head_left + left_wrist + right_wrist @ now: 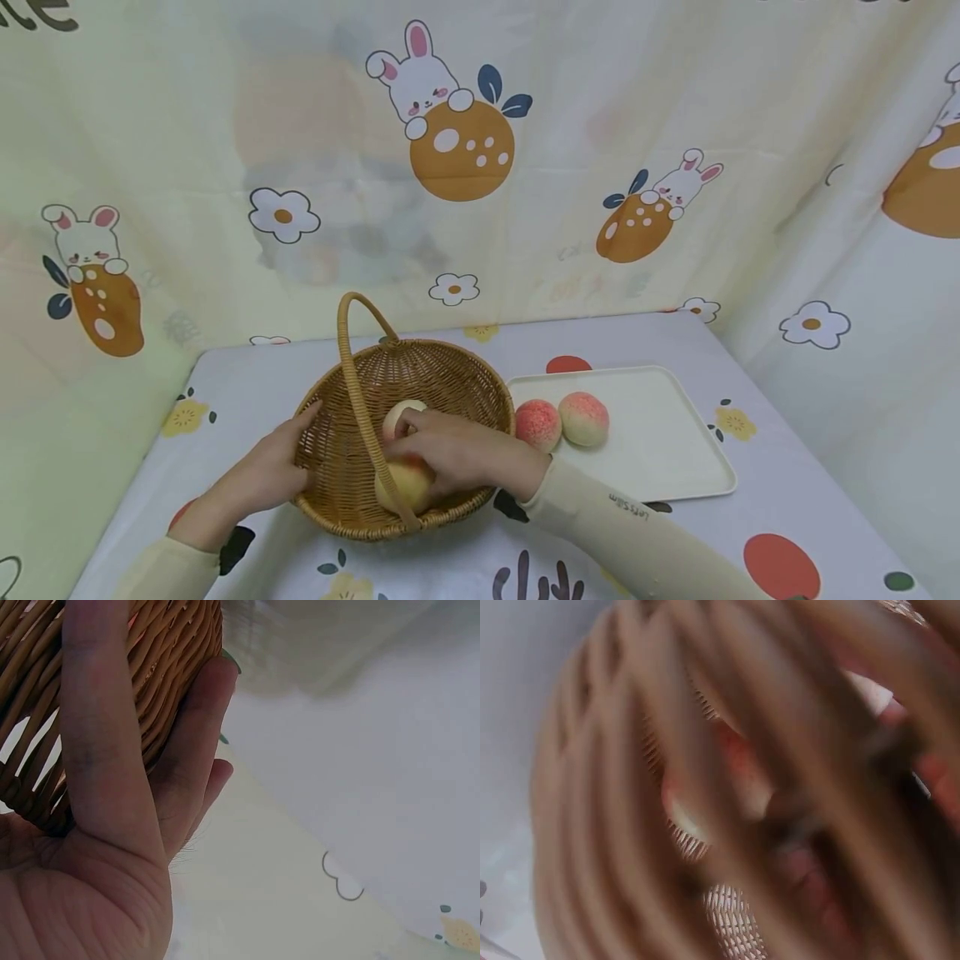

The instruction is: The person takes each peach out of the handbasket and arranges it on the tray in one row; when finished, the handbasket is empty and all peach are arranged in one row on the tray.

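Observation:
A brown wicker basket (450,367) with a tall arched handle (352,375) stands tilted on the table. My left hand (262,467) holds its left side, with the fingers along the outside of the weave (169,682). Inside the basket, my right hand (457,450) grips a yellow and red peach (401,485) near the front wall. A paler peach (405,410) lies just behind the fingers, partly covered by them. Through the blurred weave in the right wrist view, part of a peach (681,806) shows; most of the hand is hidden there.
Right of the basket lies a white rectangular tray (660,433). Two pink peaches sit at its left side, a redder one (537,425) by the basket and a paler one (585,419). A patterned cloth (757,467) covers the table; a printed curtain (570,225) hangs behind.

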`<state>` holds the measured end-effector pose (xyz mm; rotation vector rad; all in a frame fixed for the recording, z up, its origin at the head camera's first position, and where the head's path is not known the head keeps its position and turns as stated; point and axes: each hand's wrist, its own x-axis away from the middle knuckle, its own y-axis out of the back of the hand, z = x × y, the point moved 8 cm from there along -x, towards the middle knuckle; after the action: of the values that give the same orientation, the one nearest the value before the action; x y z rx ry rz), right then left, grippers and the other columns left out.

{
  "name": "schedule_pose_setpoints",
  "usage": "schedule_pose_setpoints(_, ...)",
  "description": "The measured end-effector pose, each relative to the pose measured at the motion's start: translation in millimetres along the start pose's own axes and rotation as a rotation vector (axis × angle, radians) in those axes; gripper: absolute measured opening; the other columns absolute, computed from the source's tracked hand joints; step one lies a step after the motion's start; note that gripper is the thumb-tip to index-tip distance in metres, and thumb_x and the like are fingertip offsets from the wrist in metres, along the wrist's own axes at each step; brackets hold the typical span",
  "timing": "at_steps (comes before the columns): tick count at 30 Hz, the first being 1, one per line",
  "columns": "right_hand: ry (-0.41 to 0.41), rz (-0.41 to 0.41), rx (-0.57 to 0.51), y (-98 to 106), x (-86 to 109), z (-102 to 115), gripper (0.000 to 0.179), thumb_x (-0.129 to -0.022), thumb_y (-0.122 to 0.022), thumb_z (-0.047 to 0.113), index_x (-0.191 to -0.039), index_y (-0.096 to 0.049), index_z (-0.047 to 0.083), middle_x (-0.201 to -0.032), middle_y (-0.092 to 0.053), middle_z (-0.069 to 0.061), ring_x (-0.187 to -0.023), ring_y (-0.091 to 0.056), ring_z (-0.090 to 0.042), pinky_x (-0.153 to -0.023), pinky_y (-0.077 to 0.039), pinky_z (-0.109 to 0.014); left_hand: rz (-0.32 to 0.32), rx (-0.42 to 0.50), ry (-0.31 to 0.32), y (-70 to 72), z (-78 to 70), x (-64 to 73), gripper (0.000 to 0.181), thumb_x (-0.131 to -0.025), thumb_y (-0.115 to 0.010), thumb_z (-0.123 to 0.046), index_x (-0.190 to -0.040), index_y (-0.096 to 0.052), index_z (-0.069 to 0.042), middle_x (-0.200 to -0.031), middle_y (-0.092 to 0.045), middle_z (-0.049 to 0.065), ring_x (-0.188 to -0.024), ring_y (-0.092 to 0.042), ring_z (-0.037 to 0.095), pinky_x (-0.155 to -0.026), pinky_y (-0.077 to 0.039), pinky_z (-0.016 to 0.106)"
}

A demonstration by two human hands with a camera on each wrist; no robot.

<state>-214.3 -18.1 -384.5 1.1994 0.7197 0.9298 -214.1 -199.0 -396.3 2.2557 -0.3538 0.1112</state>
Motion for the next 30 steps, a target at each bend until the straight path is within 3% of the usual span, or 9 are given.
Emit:
schedule_pose_setpoints(5, -0.037, -0.025, 0.029, 1.1, 0.5, -3.6, 0.067, -0.068, -0.092, 0.042, -0.127, -0.063, 0.027, -0.130, -0.061, 0.011, -0.113, -0.056, -0.009, -0.095, -0.046, -0.026, 0.001, -0.002, -0.004, 1.0, -1.4, 0.6, 0.096, -0.070, -0.060, 0.014, -0.157, -0.019, 0.009, -0.153, -0.024, 0.041, -0.136, -0.032, 0.059, -0.098, -0.043, 0.067)
schedule_pose_setpoints(8, -0.066, -0.040, 0.034, 3.4, 2.7, -7.4, 0.070, -0.062, -0.094, 0.038, -0.124, -0.063, 0.029, -0.122, -0.064, 0.014, -0.107, -0.058, -0.007, -0.090, -0.049, -0.029, 0.002, -0.005, -0.001, 0.8, -1.7, 0.5, 0.096, -0.070, -0.059, 0.014, -0.157, -0.018, 0.009, -0.153, -0.024, 0.042, -0.136, -0.032, 0.060, -0.097, -0.043, 0.066)
schedule_pose_setpoints(13, -0.121, -0.108, -0.090, 15.2, 12.0, -21.9, 0.072, -0.061, -0.092, 0.037, -0.127, -0.063, 0.031, -0.117, -0.063, 0.015, -0.103, -0.057, -0.005, -0.086, -0.050, -0.030, 0.001, -0.001, 0.006, -0.1, -1.3, -0.1, 0.095, -0.071, -0.061, 0.014, -0.157, -0.019, 0.009, -0.153, -0.024, 0.042, -0.135, -0.034, 0.060, -0.096, -0.045, 0.066)
schedule_pose_setpoints(18, -0.152, -0.256, -0.282, 40.0, 29.1, -42.8, 0.079, -0.064, -0.091, 0.036, -0.137, -0.059, 0.029, -0.128, -0.056, 0.013, -0.113, -0.055, -0.010, -0.093, -0.050, -0.038, -0.001, -0.004, 0.005, -0.5, -1.0, 0.0, 0.095, -0.071, -0.061, 0.013, -0.157, -0.019, 0.009, -0.153, -0.025, 0.042, -0.134, -0.035, 0.060, -0.094, -0.047, 0.065)
schedule_pose_setpoints(24, -0.153, -0.462, -0.542, 67.6, 63.6, -69.3, 0.074, -0.067, -0.092, 0.032, -0.133, -0.060, 0.033, -0.127, -0.055, 0.013, -0.104, -0.056, -0.014, -0.083, -0.053, -0.038, 0.000, -0.002, 0.006, -1.0, -0.9, -0.6, 0.097, -0.070, -0.061, 0.013, -0.157, -0.019, 0.009, -0.154, -0.025, 0.041, -0.135, -0.033, 0.060, -0.096, -0.045, 0.066)
schedule_pose_setpoints(30, -0.210, -0.601, -0.594, 78.5, 106.6, -99.5, 0.074, -0.066, -0.094, 0.027, -0.131, -0.059, 0.025, -0.122, -0.061, 0.009, -0.101, -0.055, -0.019, -0.078, -0.049, -0.043, 0.004, -0.003, 0.010, -0.8, -1.6, 0.0, 0.096, -0.071, -0.061, 0.013, -0.157, -0.018, 0.009, -0.154, -0.024, 0.041, -0.135, -0.033, 0.060, -0.096, -0.045, 0.066)
